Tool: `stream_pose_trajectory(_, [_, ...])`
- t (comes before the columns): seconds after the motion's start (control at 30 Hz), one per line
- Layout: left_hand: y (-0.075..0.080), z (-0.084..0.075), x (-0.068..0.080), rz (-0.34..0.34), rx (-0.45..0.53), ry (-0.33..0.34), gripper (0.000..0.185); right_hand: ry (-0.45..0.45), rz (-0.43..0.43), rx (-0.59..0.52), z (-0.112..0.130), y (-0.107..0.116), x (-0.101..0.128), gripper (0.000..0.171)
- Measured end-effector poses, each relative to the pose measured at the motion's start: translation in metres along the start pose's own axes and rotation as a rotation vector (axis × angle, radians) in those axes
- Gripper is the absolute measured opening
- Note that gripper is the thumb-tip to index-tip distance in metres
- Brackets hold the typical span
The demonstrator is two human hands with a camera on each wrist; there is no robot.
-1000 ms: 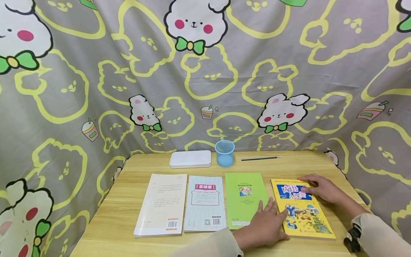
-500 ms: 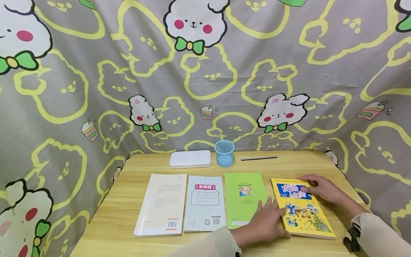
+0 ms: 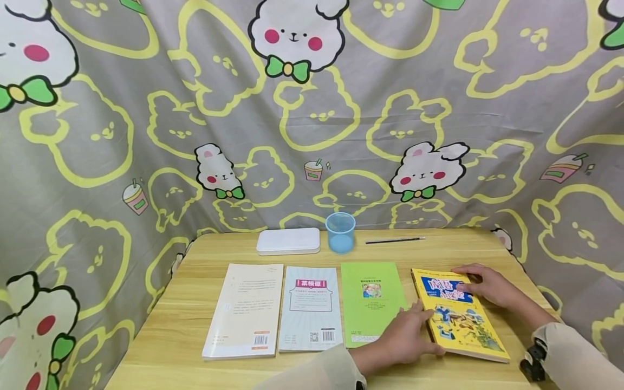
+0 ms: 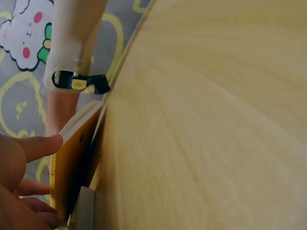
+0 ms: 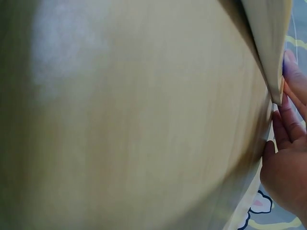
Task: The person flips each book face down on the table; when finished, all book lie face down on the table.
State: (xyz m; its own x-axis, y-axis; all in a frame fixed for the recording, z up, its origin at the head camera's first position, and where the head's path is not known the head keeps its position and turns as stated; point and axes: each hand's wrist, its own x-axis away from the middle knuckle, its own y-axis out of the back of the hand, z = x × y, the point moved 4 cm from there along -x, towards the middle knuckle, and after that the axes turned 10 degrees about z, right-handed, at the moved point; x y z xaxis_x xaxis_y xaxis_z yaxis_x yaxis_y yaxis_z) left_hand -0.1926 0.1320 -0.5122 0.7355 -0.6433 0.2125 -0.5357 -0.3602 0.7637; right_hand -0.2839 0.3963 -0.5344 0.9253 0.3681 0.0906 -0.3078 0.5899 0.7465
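Yellow book (image 3: 458,314) at the right end of a row of four on the tabletop (image 3: 195,374), its left edge raised. Left hand (image 3: 407,338) holds that edge, fingers curled in a narrow grip; right hand (image 3: 489,286) lies flat on the far right corner, fingers straight. Green book (image 3: 370,298) just left; cup (image 3: 340,232), white box (image 3: 288,241), pen (image 3: 395,240) behind.

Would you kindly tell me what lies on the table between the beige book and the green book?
In the head view, one book lies between the beige book and the green book: a striped book with a barcode, flat on the table.
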Motion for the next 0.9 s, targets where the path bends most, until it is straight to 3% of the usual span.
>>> stream_pose_trajectory(0.3, [-0.004, 0.000, -0.001, -0.041, 0.506, 0.015, 0.086, -0.012, -0.004, 0.002, -0.002, -0.001, 0.000, 0.055])
stream_pose_trajectory(0.6, [-0.007, -0.001, -0.002, -0.056, 0.908, 0.002, 0.093, -0.024, -0.004, -0.011, 0.000, -0.001, 0.001, 0.057])
stream_pose_trajectory(0.77, [-0.010, -0.002, -0.003, -0.076, 1.103, -0.029, 0.092, -0.037, -0.005, -0.014, -0.003, -0.002, 0.000, 0.057])
stream_pose_trajectory(0.9, [-0.012, -0.001, -0.004, -0.092, 1.171, -0.043, 0.092, -0.032, -0.003, -0.012, -0.004, -0.002, -0.001, 0.057])
